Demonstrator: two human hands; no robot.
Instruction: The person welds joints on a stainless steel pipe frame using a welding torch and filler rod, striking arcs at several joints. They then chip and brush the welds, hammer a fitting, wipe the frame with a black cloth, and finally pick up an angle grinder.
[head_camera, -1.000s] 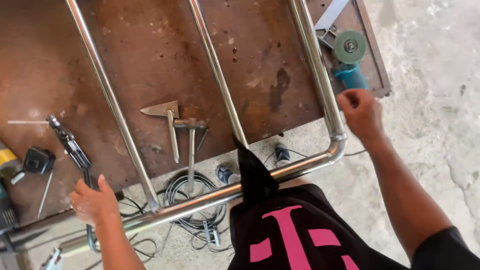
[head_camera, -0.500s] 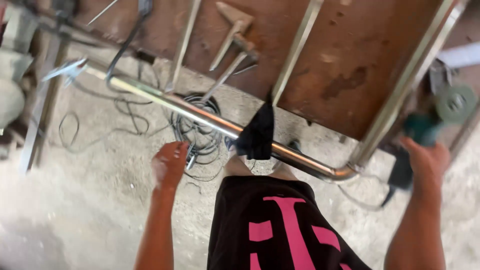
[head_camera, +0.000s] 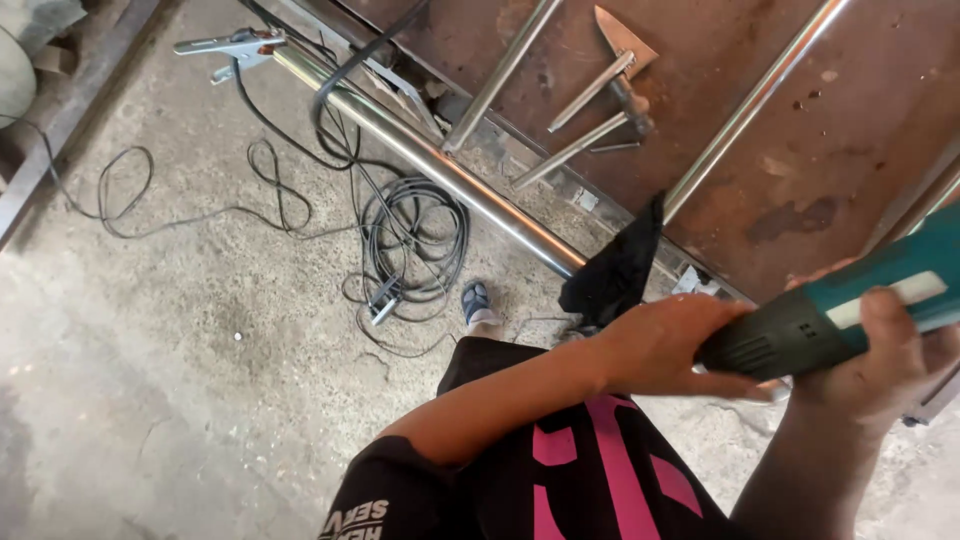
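A teal and dark grey angle grinder (head_camera: 850, 310) is held in front of my body at the right. My right hand (head_camera: 880, 360) grips its teal body. My left hand (head_camera: 670, 345) cups the dark rear end of the tool from the left. Behind them a shiny steel tube frame (head_camera: 440, 165) lies along the edge of a rusty steel worktable (head_camera: 800, 150), with a black rag (head_camera: 615, 270) draped over the tube.
On the table lie a metal square and a chipping hammer (head_camera: 615, 75). A clamp (head_camera: 235, 45) grips the tube's far end. Coiled black cables (head_camera: 410, 240) and loose wire spread over the concrete floor. My foot (head_camera: 478, 300) stands near the coil.
My right hand has lifted the grinder off the table toward my body. My left hand left the tube and came across onto the tool's rear. The view swung down and left.
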